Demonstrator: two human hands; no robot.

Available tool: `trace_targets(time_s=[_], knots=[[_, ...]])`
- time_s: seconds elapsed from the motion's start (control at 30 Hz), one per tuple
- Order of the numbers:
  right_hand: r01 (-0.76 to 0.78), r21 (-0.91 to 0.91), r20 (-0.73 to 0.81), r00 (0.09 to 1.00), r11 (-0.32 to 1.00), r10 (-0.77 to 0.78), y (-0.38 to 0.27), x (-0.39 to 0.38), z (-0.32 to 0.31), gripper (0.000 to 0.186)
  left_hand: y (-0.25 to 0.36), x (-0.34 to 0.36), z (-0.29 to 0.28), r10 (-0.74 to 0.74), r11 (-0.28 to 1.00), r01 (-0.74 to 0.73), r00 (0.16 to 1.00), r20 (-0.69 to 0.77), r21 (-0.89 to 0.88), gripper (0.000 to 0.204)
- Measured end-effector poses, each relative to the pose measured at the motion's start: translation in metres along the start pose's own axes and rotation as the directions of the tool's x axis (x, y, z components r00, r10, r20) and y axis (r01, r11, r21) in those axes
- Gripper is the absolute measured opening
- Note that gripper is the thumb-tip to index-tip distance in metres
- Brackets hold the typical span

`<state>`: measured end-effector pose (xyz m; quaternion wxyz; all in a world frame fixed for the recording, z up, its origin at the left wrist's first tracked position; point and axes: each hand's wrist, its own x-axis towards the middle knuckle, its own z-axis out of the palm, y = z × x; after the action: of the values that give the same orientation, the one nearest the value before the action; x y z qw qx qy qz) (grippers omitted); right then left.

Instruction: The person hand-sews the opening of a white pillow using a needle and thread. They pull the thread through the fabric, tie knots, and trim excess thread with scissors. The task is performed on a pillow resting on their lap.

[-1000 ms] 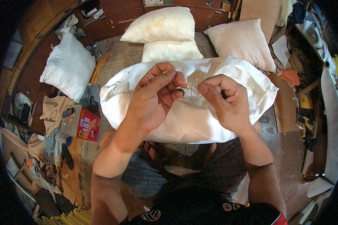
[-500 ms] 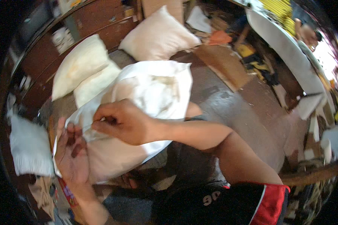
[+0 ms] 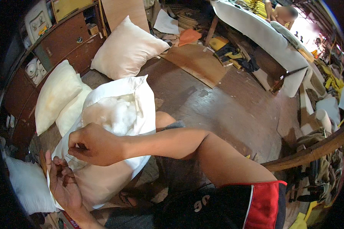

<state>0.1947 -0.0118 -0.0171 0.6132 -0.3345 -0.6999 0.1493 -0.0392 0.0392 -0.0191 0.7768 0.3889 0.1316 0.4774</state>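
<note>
From where I stand, the dark wooden floor [image 3: 187,114] spreads widest, its edges lost under heaped clutter. A long white padded piece [image 3: 263,38] runs along the far right; behind its upper end another person [image 3: 270,13] shows only in part, blurred. The stuffed white cushion [image 3: 142,107] lies over the legs of the person working, its mouth open at the far end; the right forearm crosses it and covers much of its middle.

A pinkish pillow [image 3: 128,51] leans beyond it. To the left, one cream pillow [image 3: 57,93] partly hides a second [image 3: 72,105]; a bluish-white pillow [image 3: 26,183] sits lower, its outer side fading into the dark rim. A brown board [image 3: 197,65] lies flat on the floor.

White stuffing [image 3: 120,112] bulges in the cushion's mouth; how deep it goes, I can't see. The right hand [image 3: 97,145] is above the cushion, fingers curled in and the tips drawn to a pinch; anything between them is too fine to make out. Just below, the left hand [image 3: 66,183] is half curled, palm up, one finger raised, over the cushion's left edge. I can't tell whether it has hold of anything, or touches the cloth.
</note>
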Motion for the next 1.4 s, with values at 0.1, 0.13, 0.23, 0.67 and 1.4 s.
trace_targets(time_s=[0.1, 0.13, 0.23, 0.67, 1.4], knots=[[0.007, -0.014, 0.002, 1.000, 1.000, -0.007, 0.001, -0.001, 0.003, 0.013, -0.006, -0.005, 0.022, 0.173, 0.917, -0.081, 0.963, -0.207, 0.390, 0.048], [0.007, -0.016, 0.005, 1.000, 1.000, -0.007, 0.002, -0.002, 0.003, 0.014, -0.006, -0.005, 0.031, 0.179, 0.916, -0.076, 0.957, -0.230, 0.394, 0.049], [0.009, -0.027, -0.001, 1.000, 1.000, -0.009, 0.001, -0.002, -0.001, 0.013, -0.006, -0.003, 0.040, 0.159, 0.943, -0.084, 0.964, -0.214, 0.323, 0.052], [0.025, 0.029, -0.030, 0.999, 0.999, -0.024, 0.003, -0.002, 0.001, 0.013, 0.007, -0.002, -0.004, 0.069, 0.989, -0.081, 0.993, 0.096, 0.125, 0.058], [-0.414, 0.469, 0.217, 0.910, 0.780, 0.352, 0.007, 0.000, 0.004, 0.015, -0.031, -0.015, 0.064, 0.461, 0.170, -0.223, 0.879, 0.123, 0.960, 0.052]])
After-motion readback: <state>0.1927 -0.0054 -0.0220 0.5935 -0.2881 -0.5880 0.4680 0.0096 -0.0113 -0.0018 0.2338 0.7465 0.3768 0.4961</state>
